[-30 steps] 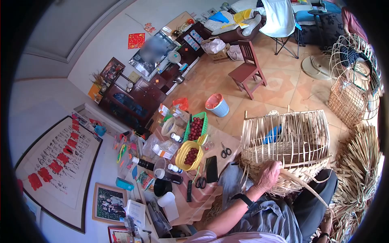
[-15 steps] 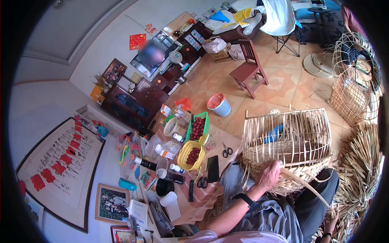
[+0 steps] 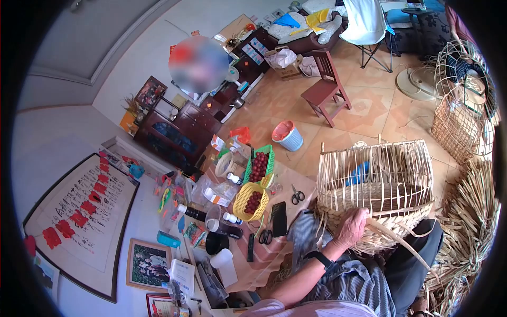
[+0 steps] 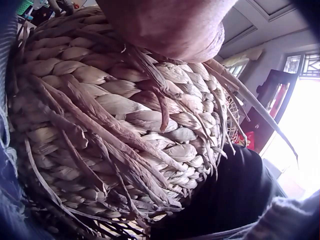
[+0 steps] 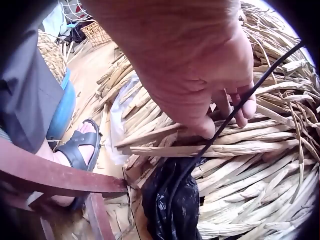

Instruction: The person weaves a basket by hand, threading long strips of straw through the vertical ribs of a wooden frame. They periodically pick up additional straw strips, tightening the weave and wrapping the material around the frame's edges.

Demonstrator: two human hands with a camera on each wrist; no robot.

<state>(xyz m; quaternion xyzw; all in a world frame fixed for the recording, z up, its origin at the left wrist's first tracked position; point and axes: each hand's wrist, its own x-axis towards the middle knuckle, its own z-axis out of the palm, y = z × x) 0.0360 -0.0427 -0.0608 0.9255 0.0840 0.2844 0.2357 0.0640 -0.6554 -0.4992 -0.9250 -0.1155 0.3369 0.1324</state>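
Observation:
The left hand (image 3: 353,227) grips the near upper edge of the woven part of a straw basket (image 3: 391,203), resting at the person's lap. A long pale strand (image 3: 404,243) runs from beside its fingers to the lower right, its tip free in the left wrist view. That view shows the left hand (image 4: 170,30) above the braided wall (image 4: 145,120), its fingertips hidden. The right hand (image 5: 200,75) is low over a pile of dried stalks (image 5: 250,175), thumb and fingers apart and pointing down among them. In the head view it barely shows at the bottom edge.
A table (image 3: 264,264) at left carries scissors (image 3: 298,194), a phone (image 3: 279,219), bottles and fruit baskets (image 3: 249,203). Beyond stand a bin (image 3: 288,136), a wooden chair (image 3: 323,92) and an openwork basket (image 3: 459,127). A black bag (image 5: 172,200) lies beside the stalks.
The right hand has moved down, away from the long strand's end, toward the bottom edge of the head view. The left hand keeps its grip on the basket.

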